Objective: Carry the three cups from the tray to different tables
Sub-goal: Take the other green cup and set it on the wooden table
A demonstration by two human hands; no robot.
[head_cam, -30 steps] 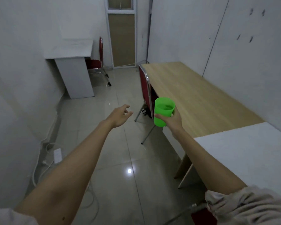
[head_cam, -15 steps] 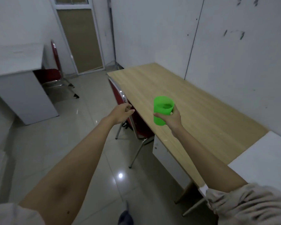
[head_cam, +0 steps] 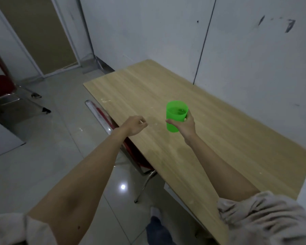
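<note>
1. Green plastic cup (head_cam: 176, 116): upright, liquid visible inside, held in the air above the wooden table (head_cam: 237, 142), not yet set down.
2. Right hand (head_cam: 184, 125): wrapped around the cup's lower half from the near side.
3. Left hand (head_cam: 135, 125): loosely curled, holding nothing, over the table's near edge.
4. Red chair (head_cam: 106, 117): tucked under that edge.
5. Step in hand, as judged: delivery to this table. Next move calls for a level descent, then letting go.
</note>
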